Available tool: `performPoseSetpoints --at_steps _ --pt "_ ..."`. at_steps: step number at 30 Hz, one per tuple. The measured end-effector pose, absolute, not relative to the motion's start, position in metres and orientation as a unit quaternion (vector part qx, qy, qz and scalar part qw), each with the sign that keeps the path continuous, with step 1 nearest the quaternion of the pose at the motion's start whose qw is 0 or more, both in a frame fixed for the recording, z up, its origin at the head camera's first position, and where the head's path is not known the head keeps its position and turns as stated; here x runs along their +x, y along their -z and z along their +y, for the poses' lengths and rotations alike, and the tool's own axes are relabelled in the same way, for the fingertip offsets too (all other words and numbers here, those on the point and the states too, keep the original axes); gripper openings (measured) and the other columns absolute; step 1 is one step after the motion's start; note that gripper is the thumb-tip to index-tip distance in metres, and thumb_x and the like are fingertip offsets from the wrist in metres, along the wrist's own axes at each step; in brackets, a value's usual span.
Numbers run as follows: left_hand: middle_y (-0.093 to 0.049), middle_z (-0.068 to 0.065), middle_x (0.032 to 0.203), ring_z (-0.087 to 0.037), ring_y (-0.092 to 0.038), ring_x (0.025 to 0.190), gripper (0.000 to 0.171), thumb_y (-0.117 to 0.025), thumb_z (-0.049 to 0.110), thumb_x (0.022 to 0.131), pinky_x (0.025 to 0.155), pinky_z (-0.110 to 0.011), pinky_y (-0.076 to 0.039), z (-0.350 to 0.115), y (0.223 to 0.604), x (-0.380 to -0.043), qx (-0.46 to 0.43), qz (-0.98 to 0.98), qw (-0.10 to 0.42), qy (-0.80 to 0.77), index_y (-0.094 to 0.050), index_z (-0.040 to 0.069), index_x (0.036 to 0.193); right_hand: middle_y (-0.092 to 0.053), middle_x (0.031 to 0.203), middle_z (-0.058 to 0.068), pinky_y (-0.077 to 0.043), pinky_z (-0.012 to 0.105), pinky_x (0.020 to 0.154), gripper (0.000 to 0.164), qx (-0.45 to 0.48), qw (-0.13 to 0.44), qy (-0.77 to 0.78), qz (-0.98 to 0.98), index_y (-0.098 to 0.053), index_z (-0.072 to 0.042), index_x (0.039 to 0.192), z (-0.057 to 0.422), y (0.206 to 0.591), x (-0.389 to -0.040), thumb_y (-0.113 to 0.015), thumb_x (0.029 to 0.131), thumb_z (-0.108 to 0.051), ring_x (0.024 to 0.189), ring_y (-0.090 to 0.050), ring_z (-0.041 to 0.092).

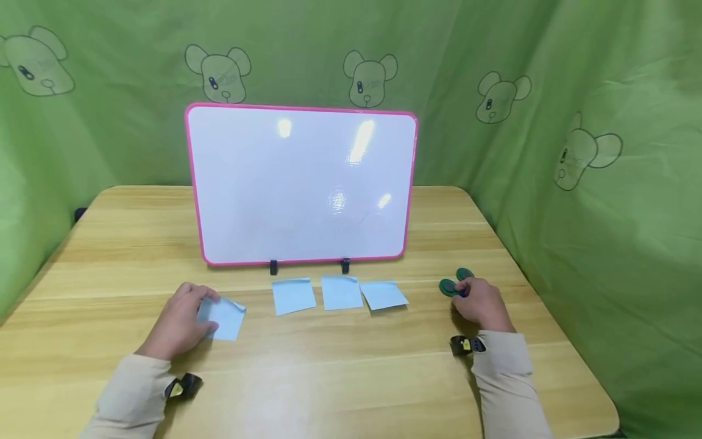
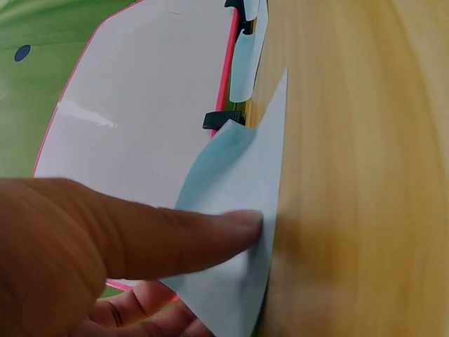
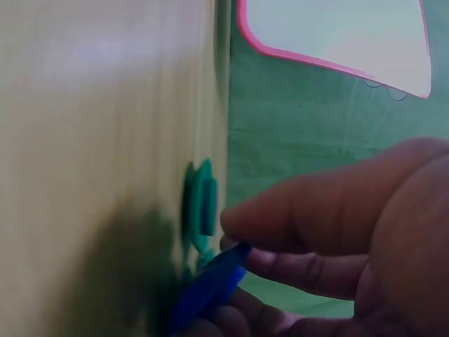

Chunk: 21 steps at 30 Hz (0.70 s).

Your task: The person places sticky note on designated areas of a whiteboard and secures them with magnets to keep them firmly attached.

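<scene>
At the left of the table, my left hand holds a light-blue sticky note by its left side. In the left wrist view the thumb lies across the note, with fingers behind it, and the paper is bent. On the right, my right hand is over round magnets. Its fingers hold a blue magnet, tilted up at the fingertips in the right wrist view. Close beside it lie green magnets, one seen edge-on near the thumb.
A whiteboard with a pink frame stands on black feet at the back of the wooden table. Before it lie three more sticky notes in a row. Green curtain hangs around the table.
</scene>
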<state>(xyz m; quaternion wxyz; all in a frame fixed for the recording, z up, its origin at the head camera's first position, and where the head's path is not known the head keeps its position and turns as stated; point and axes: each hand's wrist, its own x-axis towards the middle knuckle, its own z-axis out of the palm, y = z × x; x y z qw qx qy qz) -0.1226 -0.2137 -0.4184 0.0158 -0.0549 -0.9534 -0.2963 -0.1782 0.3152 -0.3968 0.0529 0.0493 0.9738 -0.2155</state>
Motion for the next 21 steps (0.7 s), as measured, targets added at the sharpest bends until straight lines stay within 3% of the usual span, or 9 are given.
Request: performPoseSetpoints --at_steps 3,7,10,14,21 --pt "-0.050 -0.016 0.100 -0.029 -0.048 0.084 0.037 -0.078 -0.001 0.072 0.071 -0.040 -0.044 -0.214 0.417 -0.124 -0.051 -0.951 0.010 0.304 -0.063 0.000 0.106 -0.061 0.106 0.030 -0.051 0.049 0.074 0.031 0.052 0.054 0.205 0.976 -0.062 0.010 0.109 0.315 0.393 -0.176 -0.057 0.084 -0.007 0.091 -0.058 0.040" --pt "-0.053 -0.021 0.107 -0.035 -0.054 0.089 0.039 -0.077 -0.002 0.073 0.075 -0.047 -0.050 -0.215 0.415 -0.125 -0.041 -0.945 0.001 0.325 -0.063 -0.001 0.110 -0.063 0.105 0.031 -0.051 0.050 0.073 0.030 0.050 0.038 0.202 0.977 -0.064 0.011 0.107 0.315 0.388 -0.174 -0.052 0.082 -0.001 0.089 -0.058 0.043" --pt "-0.052 -0.027 0.117 -0.042 -0.057 0.097 0.046 -0.076 -0.003 0.075 0.080 -0.052 -0.051 -0.216 0.413 -0.126 -0.037 -0.938 -0.005 0.346 -0.060 -0.004 0.118 -0.062 0.107 0.032 -0.050 0.054 0.076 0.032 0.049 0.022 0.203 0.978 -0.064 0.012 0.108 0.314 0.385 -0.173 -0.048 0.083 0.001 0.094 -0.058 0.048" --pt "-0.049 -0.030 0.127 -0.045 -0.059 0.104 0.055 -0.074 -0.005 0.077 0.082 -0.050 -0.054 -0.217 0.411 -0.127 -0.035 -0.925 -0.012 0.377 -0.054 -0.006 0.128 -0.057 0.115 0.037 -0.049 0.057 0.083 0.039 0.053 0.003 0.211 0.976 -0.060 0.014 0.117 0.312 0.382 -0.173 -0.043 0.084 0.003 0.104 -0.054 0.053" --pt "-0.053 -0.028 0.121 -0.042 -0.063 0.099 0.054 -0.074 -0.006 0.078 0.076 -0.044 -0.057 -0.217 0.409 -0.128 -0.032 -0.915 -0.009 0.403 -0.053 -0.004 0.128 -0.052 0.122 0.038 -0.048 0.056 0.085 0.037 0.070 0.013 0.236 0.969 -0.054 0.013 0.125 0.311 0.379 -0.175 -0.040 0.094 -0.001 0.109 -0.050 0.051"
